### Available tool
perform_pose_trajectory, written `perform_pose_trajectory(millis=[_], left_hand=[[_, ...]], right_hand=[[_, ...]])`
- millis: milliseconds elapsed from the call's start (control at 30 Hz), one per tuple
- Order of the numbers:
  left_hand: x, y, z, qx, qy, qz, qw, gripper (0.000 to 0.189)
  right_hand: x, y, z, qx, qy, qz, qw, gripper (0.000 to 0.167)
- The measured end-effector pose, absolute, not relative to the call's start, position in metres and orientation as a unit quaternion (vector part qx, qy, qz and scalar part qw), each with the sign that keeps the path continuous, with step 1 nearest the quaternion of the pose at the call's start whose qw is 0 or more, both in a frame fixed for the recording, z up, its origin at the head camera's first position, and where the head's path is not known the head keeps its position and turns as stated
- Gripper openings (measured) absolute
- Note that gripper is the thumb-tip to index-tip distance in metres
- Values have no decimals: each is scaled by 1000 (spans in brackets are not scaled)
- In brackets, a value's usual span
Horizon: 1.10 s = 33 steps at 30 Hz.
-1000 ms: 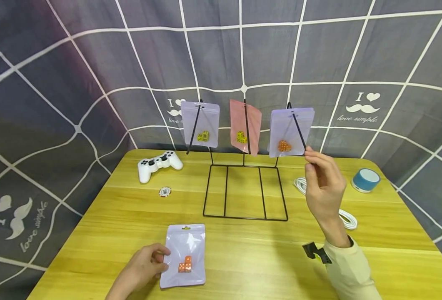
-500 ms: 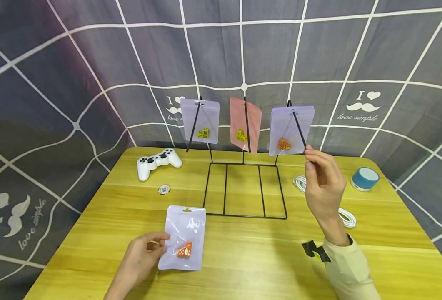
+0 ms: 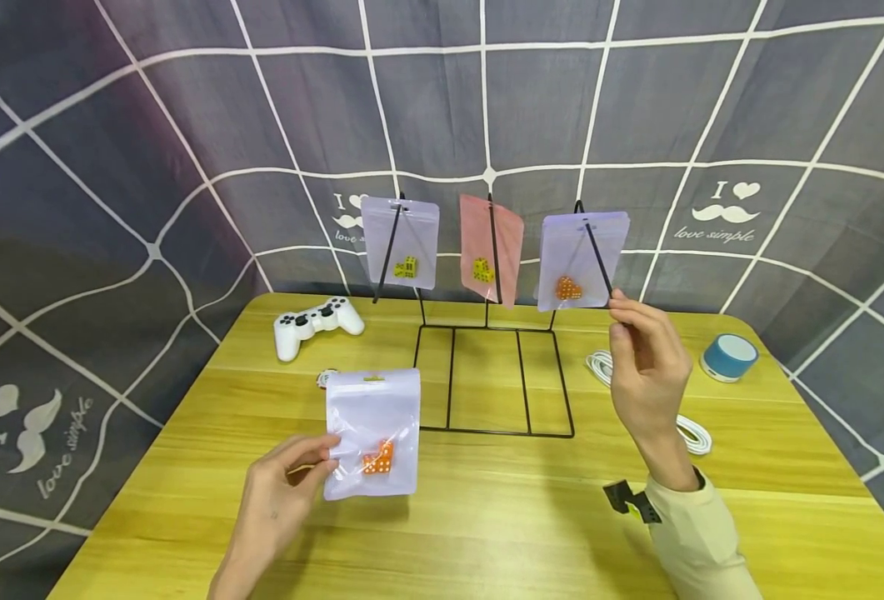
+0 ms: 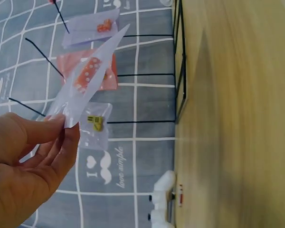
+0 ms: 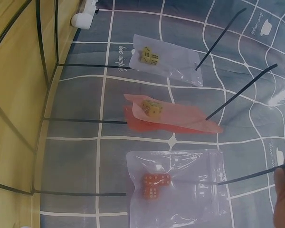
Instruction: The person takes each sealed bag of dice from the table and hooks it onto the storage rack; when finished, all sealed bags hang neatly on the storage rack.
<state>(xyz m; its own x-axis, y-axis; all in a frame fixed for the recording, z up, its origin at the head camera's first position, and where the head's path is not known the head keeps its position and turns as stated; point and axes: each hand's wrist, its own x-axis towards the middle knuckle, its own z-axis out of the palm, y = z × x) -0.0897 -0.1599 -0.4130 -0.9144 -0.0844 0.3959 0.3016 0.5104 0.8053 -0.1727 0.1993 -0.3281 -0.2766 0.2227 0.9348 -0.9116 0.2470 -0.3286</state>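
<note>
My left hand pinches the left edge of a lilac zip bag with orange dice inside, held up above the table. In the left wrist view the bag is seen nearly edge-on between thumb and fingers. My right hand pinches the front tip of the right prong on a black wire rack. On that prong hangs a lilac bag with orange dice. A pink bag with yellow dice hangs on the middle prong, and a lilac bag with yellow dice on the left one.
A white game controller lies at the back left, with a poker chip partly behind the held bag. Coiled white cables lie beside and behind the right arm. A blue round speaker stands at the right. A grey gridded cloth hangs behind.
My left hand has lifted the lilac bag off the table and moved it forward, tilting it more upright. The right hand stays at the prong tip.
</note>
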Motion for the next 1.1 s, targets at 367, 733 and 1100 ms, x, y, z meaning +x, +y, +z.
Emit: perform_pose_trajectory(millis=[367,733,1100], left_hand=[[-97,-151,-392,-134,-794,-525,277,33],[-112,-148,-371,-177,-774,-516,321,32],[-125,-143,-360,-197,-762,-514,340,31]], right_hand=[[-174,200,-328,296,-587,542,524,8],[-173,199,-330,295,-585,544,524,7],[-175,200,-329,303,-587,540,521,8]])
